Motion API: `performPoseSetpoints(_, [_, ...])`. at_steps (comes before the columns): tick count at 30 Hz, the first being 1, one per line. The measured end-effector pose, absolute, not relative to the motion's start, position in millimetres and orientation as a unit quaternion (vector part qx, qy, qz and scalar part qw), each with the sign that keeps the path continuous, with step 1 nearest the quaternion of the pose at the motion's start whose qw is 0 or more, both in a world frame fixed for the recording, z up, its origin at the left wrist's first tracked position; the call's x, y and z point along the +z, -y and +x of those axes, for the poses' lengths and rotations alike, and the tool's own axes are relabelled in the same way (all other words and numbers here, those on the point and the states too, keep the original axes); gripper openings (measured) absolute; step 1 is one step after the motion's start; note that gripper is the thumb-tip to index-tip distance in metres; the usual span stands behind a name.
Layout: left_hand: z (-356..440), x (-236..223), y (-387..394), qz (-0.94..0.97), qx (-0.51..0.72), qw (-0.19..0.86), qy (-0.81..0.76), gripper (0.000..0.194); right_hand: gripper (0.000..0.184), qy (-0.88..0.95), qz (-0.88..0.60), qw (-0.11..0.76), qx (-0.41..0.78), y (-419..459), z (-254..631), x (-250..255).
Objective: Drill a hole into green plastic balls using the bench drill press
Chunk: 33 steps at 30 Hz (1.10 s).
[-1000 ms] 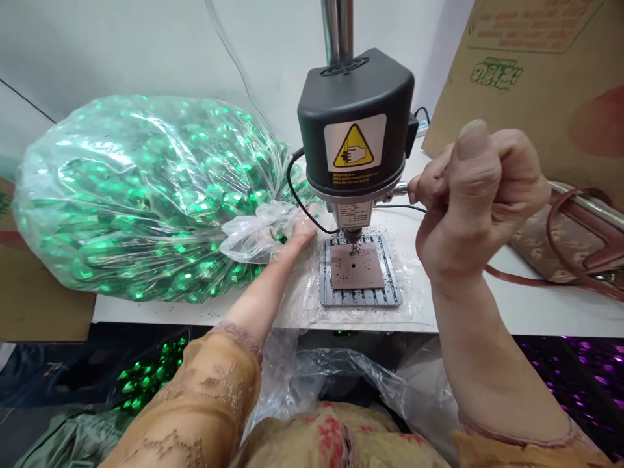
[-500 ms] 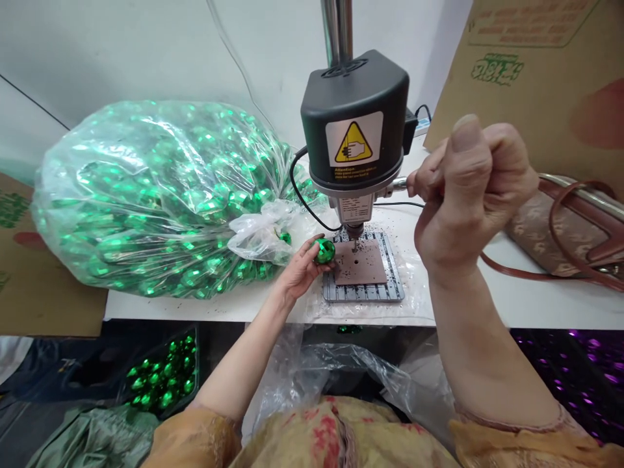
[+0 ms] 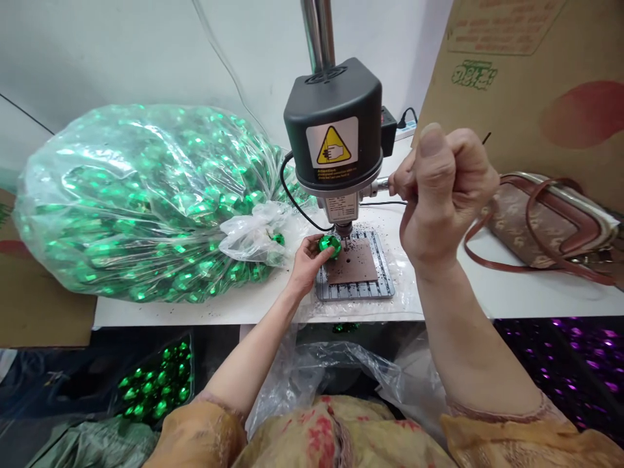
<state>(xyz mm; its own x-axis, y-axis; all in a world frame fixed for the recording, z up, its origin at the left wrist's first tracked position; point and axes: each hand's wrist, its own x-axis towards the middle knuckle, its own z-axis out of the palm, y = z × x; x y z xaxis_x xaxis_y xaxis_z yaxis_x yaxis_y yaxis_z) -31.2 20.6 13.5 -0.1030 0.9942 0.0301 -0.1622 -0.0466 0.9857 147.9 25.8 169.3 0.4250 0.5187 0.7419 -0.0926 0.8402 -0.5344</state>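
Note:
My left hand point(image 3: 308, 261) pinches a shiny green faceted ball point(image 3: 330, 246) just left of the chuck point(image 3: 344, 229) of a small drill press point(image 3: 334, 123). Under the chuck lies a brown board point(image 3: 351, 270) with a dark hole, resting on the slotted metal base point(image 3: 385, 283). Dark specks are scattered over both. My right hand point(image 3: 443, 195) is closed around the feed lever point(image 3: 381, 185) on the press's right side; most of the lever is hidden by the fingers. A yellow warning label faces me on the black motor housing.
A large clear bag point(image 3: 146, 201) full of green balls lies to the left. A handbag point(image 3: 550, 221) with a brown strap and a cardboard box point(image 3: 517, 84) stand right. Below the table edge are green balls point(image 3: 160, 383) in a container and purple shiny pieces point(image 3: 580, 357).
My left hand has brought the green ball closer to the chuck, over the board's left edge. My right hand stays on the lever. The whole view has shifted slightly.

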Motion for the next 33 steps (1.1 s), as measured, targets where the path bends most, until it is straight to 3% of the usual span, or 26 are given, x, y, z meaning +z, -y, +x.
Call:
performPoseSetpoints(11, [-26.3, 4.2, -24.2, 0.546, 0.513, 0.498, -0.438, 0.056, 0.039, 0.486, -0.186, 0.83, 0.198, -24.3, 146.2, 169.8])
performPoseSetpoints(20, [-20.7, 5.1, -14.9, 0.629, 0.465, 0.411, -0.468, 0.058, 0.042, 0.492, -0.208, 0.824, 0.19, -24.9, 147.1, 167.9])
performPoseSetpoints(33, [-7.6, 2.5, -7.6, 0.605, 0.484, 0.439, -0.455, 0.054, 0.044, 0.491, -0.207, 0.829, 0.168, -24.4, 145.2, 165.2])
